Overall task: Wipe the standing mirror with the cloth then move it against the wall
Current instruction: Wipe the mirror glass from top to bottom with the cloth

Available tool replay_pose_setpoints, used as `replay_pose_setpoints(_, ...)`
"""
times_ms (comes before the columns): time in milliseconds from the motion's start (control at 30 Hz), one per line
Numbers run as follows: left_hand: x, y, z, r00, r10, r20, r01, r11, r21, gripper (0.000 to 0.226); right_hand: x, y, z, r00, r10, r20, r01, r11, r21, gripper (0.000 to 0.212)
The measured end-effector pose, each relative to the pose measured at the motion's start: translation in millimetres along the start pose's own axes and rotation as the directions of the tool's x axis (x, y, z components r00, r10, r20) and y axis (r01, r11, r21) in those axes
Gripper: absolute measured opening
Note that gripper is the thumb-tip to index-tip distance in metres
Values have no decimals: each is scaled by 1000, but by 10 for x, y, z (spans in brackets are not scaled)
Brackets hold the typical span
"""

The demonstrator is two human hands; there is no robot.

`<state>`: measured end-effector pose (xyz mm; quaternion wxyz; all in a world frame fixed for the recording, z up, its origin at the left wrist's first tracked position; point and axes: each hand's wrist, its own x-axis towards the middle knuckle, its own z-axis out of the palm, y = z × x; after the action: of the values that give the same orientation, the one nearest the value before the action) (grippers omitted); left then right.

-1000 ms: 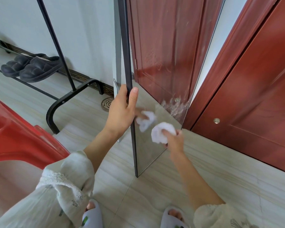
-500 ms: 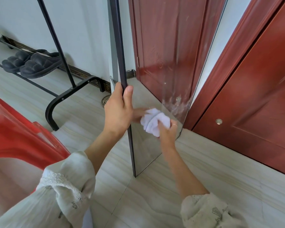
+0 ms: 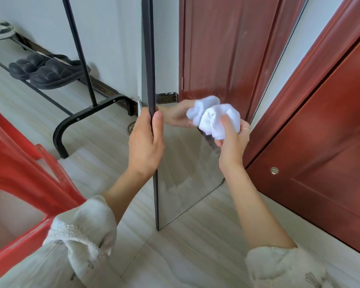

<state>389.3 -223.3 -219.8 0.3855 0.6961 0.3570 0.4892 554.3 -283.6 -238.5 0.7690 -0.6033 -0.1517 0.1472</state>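
A tall standing mirror (image 3: 187, 167) with a thin black frame stands on the floor in front of me, its glass facing right and reflecting a red door. My left hand (image 3: 146, 142) grips the black frame edge at mid height, thumb on the glass side. My right hand (image 3: 231, 142) holds a bunched white cloth (image 3: 216, 119) against the glass, near the mirror's right edge. The cloth and hand are doubled in the reflection. Faint smear streaks show on the lower glass.
A red wooden door (image 3: 320, 142) stands close on the right. A black metal rack (image 3: 83, 80) with dark slippers (image 3: 50, 73) lines the white wall (image 3: 108, 38) at left. A red plastic stool (image 3: 19, 173) sits near my left arm. The floor is pale wood-look tile.
My right hand with the cloth has moved up the glass from the lower part to mid height. My left hand has kept its grip on the frame. The camera view has shifted slightly.
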Motion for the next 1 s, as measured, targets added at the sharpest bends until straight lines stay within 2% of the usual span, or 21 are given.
replay_pose_setpoints(67, -27, -30, 17, 1000, -3, 8, 3, 1000, -4, 34, -24, 32, 63, 1000, -13, 28, 14, 1000, -26, 46)
replay_pose_setpoints(133, -76, -85, 17, 999, 18, 30, -18, 1000, -8, 35, -85, 268, 28, 1000, 28, -2, -28, 997, -68, 41)
replay_pose_setpoints(233, -160, -193, 17, 991, 117, 70, -112, 991, -77, 24, -167, 797, -176, 976, 206, -65, -212, 971, -114, 38)
replay_pose_setpoints(267, -199, -245, 7, 985, 158, 70, -153, 985, -75, 27, -189, 977, -272, 947, 314, -69, -321, 937, -139, 34)
replay_pose_setpoints(333, -273, -350, -3, 983, 169, 70, -168, 986, -24, 42, -248, 1205, -490, 829, 557, -45, -547, 792, -271, 26)
replay_pose_setpoints(367, -312, -409, -4, 988, 140, 64, -140, 990, -6, 45, -272, 1278, -594, 771, 634, -51, -611, 716, -338, 25)
replay_pose_setpoints(400, -355, -451, -12, 992, 109, 57, -109, 994, -7, 45, -272, 1315, -686, 753, 651, -91, -634, 683, -361, 27)
replay_pose_setpoints(433, -407, -491, -16, 996, 74, 59, -73, 997, -25, 42, -258, 1300, -747, 770, 623, -136, -628, 704, -333, 27)
replay_pose_setpoints(500, -485, -517, -5, 995, -13, 99, 21, 996, -86, 26, -158, 1110, -759, 840, 519, -158, -542, 813, -215, 23)
replay_pose_setpoints(567, -552, -507, 41, 981, -90, 170, 108, 989, -105, 8, -21, 756, -654, 919, 365, -151, -384, 915, -122, 24)
replay_pose_setpoints(600, -574, -493, 62, 976, -107, 192, 127, 987, -97, 7, 54, 570, -579, 947, 285, -145, -299, 950, -87, 27)
replay_pose_setpoints(667, -582, -494, 96, 974, -122, 189, 140, 986, -86, 18, 167, 190, -392, 985, 142, -98, -145, 989, -22, 25)
replay_pose_setpoints(733, -554, -507, 100, 977, -129, 169, 144, 986, -79, 24, 253, -40, -194, 998, 17, -55, -16, 1000, 10, 14)
replay_pose_setpoints(767, -539, -524, 103, 980, -124, 158, 138, 987, -81, 26, 287, -66, -113, 997, -45, -56, 45, 999, -4, 15)
replay_pose_setpoints(833, -525, -568, 111, 985, -103, 139, 117, 988, -97, 26, 305, 66, -18, 987, -137, -80, 131, 988, -80, 31)
replay_pose_setpoints(900, -530, -608, 117, 988, -83, 132, 99, 988, -121, 23, 290, 412, -74, 979, -121, -164, 103, 988, -116, 43)
replay_pose_setpoints(1000, -526, -653, 115, 989, -63, 131, 80, 988, -133, 18, 243, 1109, -336, 964, 83, -251, -120, 984, -135, 51)
